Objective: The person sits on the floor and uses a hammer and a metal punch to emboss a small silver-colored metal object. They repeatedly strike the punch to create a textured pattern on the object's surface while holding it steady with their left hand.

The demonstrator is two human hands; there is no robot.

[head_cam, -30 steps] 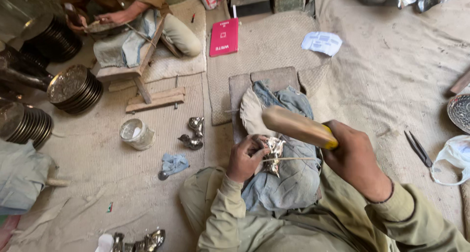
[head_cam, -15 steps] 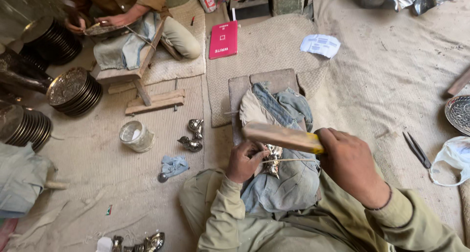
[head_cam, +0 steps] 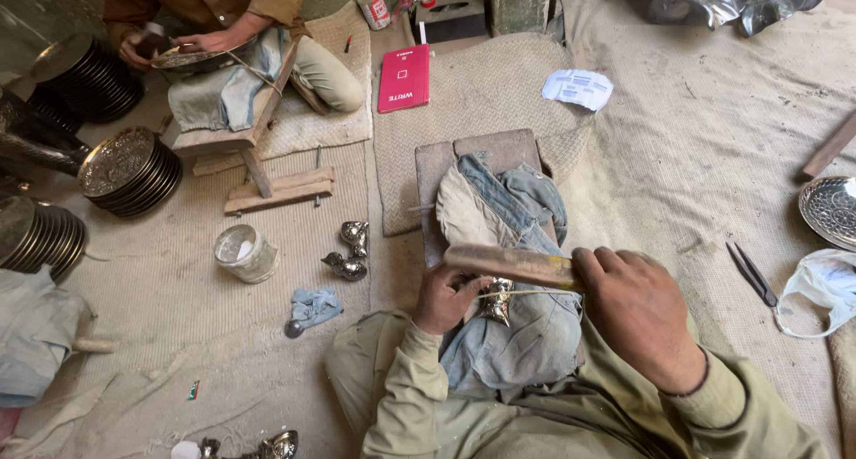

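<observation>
My left hand (head_cam: 443,296) grips a small shiny metal piece (head_cam: 497,300) pressed onto a grey-blue cloth (head_cam: 508,334) draped over a wooden block (head_cam: 486,151) between my knees. My right hand (head_cam: 635,309) is closed on the yellow-banded end of a long wooden tool (head_cam: 513,265), which lies level just above the metal piece. A thin cord or wire runs from the tool's end across the piece.
Two shiny metal pieces (head_cam: 349,249), a glass jar (head_cam: 243,252) and a blue rag (head_cam: 313,307) lie left of me. Scissors (head_cam: 752,274) and a mask (head_cam: 825,282) lie right. Another person (head_cam: 234,31) works on a plate at the back left, beside stacks of engraved plates (head_cam: 127,170). A red booklet (head_cam: 404,77) lies ahead.
My right hand has brought the wooden tool down from a raised, tilted position to lie level over the metal piece. My left hand has stayed on the piece.
</observation>
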